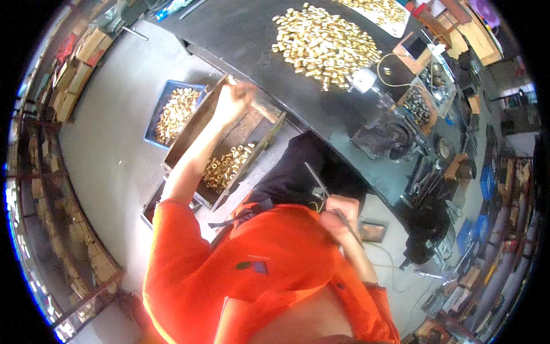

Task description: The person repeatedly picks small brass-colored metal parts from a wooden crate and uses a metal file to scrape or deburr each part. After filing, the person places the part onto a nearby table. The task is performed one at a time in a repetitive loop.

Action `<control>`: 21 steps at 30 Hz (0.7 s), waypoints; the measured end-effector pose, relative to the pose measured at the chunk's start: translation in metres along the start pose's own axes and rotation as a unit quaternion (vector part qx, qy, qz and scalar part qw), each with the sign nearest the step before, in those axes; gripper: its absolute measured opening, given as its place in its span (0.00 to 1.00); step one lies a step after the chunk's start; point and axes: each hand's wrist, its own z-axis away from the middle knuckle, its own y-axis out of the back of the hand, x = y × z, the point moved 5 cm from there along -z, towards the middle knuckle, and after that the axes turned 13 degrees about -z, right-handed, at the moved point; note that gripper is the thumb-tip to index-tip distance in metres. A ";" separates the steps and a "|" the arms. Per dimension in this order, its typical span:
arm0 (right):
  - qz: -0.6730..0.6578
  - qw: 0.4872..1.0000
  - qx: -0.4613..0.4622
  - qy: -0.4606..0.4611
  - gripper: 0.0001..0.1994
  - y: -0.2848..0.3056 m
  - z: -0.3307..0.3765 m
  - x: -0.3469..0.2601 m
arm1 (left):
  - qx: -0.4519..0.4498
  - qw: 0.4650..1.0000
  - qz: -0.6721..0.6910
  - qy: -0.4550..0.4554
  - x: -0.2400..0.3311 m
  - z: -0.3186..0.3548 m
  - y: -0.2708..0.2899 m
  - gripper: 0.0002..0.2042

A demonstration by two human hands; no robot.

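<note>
I count two hands: my left hand (234, 98) and my right hand (338, 213). I see one thin metal rod (321, 184). There is one dark counter (240, 34) with two big piles of brass bits (323, 43). One blue bin (172, 112) and one wooden tray (226, 146) hold too many to count.

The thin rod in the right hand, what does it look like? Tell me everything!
The thin rod is a slim, straight, grey stick that looks like metal. The right hand is closed around its lower part, near the orange shirt. It slants up and to the left from the fist, and its free end shows against the black clothing. Its tip is too small to make out.
</note>
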 end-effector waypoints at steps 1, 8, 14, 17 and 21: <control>-0.016 1.000 -0.015 -0.004 0.13 -0.005 -0.003 0.001 | -0.026 0.993 -0.116 -0.013 -0.057 0.013 -0.008 0.12; -0.027 0.999 -0.037 -0.016 0.13 -0.013 -0.008 0.001 | -0.128 0.906 -0.402 0.022 -0.157 0.098 -0.048 0.11; -0.014 0.999 -0.030 -0.022 0.13 -0.013 -0.004 0.006 | -0.188 0.876 -0.444 -0.030 -0.184 0.090 -0.059 0.13; -0.017 0.999 -0.029 -0.026 0.14 -0.013 -0.003 0.004 | -0.207 0.880 -0.428 -0.012 -0.172 0.085 -0.057 0.11; -0.017 0.999 -0.033 -0.019 0.14 -0.013 -0.002 0.002 | -0.173 0.951 -0.251 0.054 -0.164 0.081 -0.036 0.09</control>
